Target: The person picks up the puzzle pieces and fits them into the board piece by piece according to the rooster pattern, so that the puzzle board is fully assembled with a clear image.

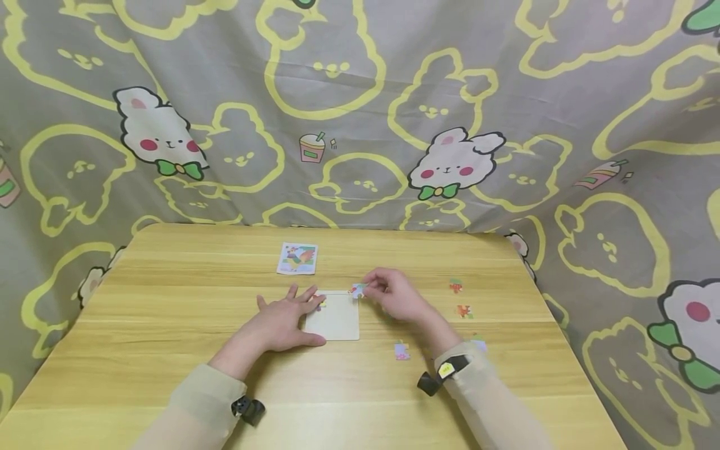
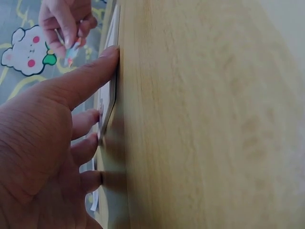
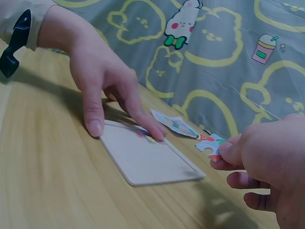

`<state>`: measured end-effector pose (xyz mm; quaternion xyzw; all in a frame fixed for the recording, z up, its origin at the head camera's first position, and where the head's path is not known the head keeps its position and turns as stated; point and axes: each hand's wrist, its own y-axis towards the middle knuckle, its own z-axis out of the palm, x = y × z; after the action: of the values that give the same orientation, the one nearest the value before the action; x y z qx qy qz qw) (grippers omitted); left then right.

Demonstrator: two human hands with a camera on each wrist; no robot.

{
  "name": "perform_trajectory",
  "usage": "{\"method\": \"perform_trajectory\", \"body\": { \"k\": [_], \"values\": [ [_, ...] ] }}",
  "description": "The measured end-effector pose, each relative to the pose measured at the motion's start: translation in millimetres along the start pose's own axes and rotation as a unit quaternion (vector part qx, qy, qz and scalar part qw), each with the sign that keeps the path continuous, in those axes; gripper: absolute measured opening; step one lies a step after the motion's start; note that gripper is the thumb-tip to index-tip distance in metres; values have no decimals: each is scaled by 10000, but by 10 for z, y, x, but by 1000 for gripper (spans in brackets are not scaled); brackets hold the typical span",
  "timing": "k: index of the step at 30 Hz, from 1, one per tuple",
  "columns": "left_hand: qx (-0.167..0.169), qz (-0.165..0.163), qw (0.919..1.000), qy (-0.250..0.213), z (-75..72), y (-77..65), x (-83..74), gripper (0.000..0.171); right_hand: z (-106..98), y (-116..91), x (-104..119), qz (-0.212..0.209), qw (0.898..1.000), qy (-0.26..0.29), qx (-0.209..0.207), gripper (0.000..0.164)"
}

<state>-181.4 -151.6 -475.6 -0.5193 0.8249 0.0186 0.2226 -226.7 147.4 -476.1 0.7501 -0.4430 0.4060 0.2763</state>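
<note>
A white puzzle tray (image 1: 337, 322) with a raised rim lies on the table. My left hand (image 1: 283, 322) rests at its left side, fingers spread and straight, thumb at the near edge. Its fingertips partly cover a colourful puzzle piece (image 3: 147, 138) in the tray's far left corner. My right hand (image 1: 396, 295) pinches another puzzle piece (image 3: 209, 146), light blue with red and green patches, between thumb and forefinger. In the head view that piece overlaps the tray's far right corner; the right wrist view shows it held up above the table.
A square picture card (image 1: 297, 259) showing a colourful bird lies beyond the tray. On the right are loose puzzle pieces: a red and green one (image 1: 455, 286), an orange one (image 1: 464, 311), a lilac one (image 1: 402, 350) and one partly behind the right sleeve (image 1: 479, 345). A patterned curtain (image 1: 360, 112) hangs behind the table.
</note>
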Motion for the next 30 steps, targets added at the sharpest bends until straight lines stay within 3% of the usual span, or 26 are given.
{"method": "perform_trajectory", "body": {
  "k": [9,23,30],
  "values": [
    [2,-39,10000,58,11,16,15,99,219,135,19,-273,9995,-145,97,12],
    [-72,-45,10000,25,13,4,16,101,485,242,100,-263,9982,-525,151,16],
    [-83,-43,10000,25,20,7,21,101,569,279,125,-164,9964,-833,-19,15]
  ]
}}
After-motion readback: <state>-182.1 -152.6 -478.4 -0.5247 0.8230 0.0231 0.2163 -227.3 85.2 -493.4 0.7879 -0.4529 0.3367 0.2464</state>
